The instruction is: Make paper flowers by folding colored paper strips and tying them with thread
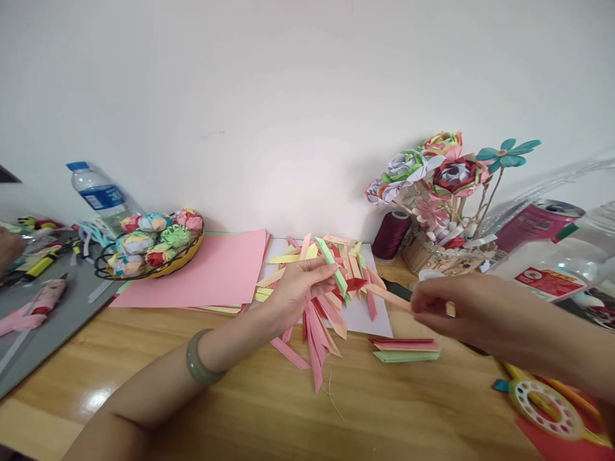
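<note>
My left hand [307,285], with a jade bangle [202,357] at its wrist, pinches a folded green paper strip [332,264] above a heap of folded strips [317,330]. Between the fingers of my right hand [439,299] is one end of a folded peach paper strip [388,297]. That strip points left toward a red folded piece [355,283] beside the green one; whether they are joined I cannot tell. Under the heap lies a white paper sheet [382,326]. A small stack of red, pink and green strips [407,349] rests on the table below my right hand.
A basket of paper flowers [189,253] stands on pink paper [225,275] at left, near a water bottle [98,195] and a glue gun [45,301]. At right are a flower holder [432,256], purple thread [391,235], a plastic jar [548,269] and a yellow ruler [569,419]. A person's hand [9,246] shows far left.
</note>
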Available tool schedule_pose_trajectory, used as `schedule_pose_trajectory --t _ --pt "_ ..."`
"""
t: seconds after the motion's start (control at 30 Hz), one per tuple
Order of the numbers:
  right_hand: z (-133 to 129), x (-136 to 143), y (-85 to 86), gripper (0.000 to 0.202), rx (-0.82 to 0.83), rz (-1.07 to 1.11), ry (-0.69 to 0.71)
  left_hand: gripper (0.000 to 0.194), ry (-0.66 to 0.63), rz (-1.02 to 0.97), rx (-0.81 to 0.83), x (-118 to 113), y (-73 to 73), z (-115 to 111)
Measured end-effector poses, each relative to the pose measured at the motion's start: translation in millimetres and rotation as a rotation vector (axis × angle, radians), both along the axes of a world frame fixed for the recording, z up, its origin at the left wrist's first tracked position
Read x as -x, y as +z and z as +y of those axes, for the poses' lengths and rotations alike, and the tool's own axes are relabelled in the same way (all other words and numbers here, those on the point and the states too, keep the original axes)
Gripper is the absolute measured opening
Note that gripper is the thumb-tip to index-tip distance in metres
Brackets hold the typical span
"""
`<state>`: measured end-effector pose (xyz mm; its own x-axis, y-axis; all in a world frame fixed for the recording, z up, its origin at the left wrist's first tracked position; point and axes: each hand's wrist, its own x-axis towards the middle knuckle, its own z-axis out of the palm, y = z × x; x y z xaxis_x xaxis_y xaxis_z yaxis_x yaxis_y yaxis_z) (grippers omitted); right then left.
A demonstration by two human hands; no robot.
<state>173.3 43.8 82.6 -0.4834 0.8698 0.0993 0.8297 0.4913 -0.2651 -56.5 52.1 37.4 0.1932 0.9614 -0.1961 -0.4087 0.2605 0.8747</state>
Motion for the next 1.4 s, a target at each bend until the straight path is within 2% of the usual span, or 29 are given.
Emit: schedule_pose_trajectory --t 0.1,0.2,0.27,0.37,0.5,0.63,0.87,1.4 --pt "0.9 -9.7 22.8 0.014 0.187 -0.002 -0.047 0.015 -0.009 0.013 -0.002 -1.1 -1.4 -0.7" --pt "-2.6 -2.6 32.7 0.023 0.283 0.231 -0.095 0.016 -0.036 0.024 -0.028 -2.4 -2.4 -2.2" --pt "-4.7 9.7 28.1 0.029 0.294 0.41 -0.107 0.016 -0.06 0.026 -0.041 -3.6 -2.4 -4.2" --pt "-5.3 32.8 9.9 0.028 0.265 0.59 -0.072 0.016 -0.08 0.024 -0.026 -6.0 -2.1 -8.4" --pt "-4.0 54.6 -13.7 0.023 0.278 0.637 -0.058 0.019 -0.097 0.014 -0.033 -9.0 -2.7 -12.6" --pt "-3.1 60.2 -25.0 0.019 0.197 0.65 -0.013 0.018 -0.09 0.029 -0.062 -9.8 -2.5 -13.9" --pt "-0.9 61.2 -29.3 0.016 0.219 0.671 0.011 0.015 -0.064 0.017 -0.064 -10.9 1.6 -16.1" --pt "-0.3 61.3 -30.0 0.017 0.284 0.64 0.032 0.017 -0.083 0.028 -0.044 -10.5 -2.2 -15.9"
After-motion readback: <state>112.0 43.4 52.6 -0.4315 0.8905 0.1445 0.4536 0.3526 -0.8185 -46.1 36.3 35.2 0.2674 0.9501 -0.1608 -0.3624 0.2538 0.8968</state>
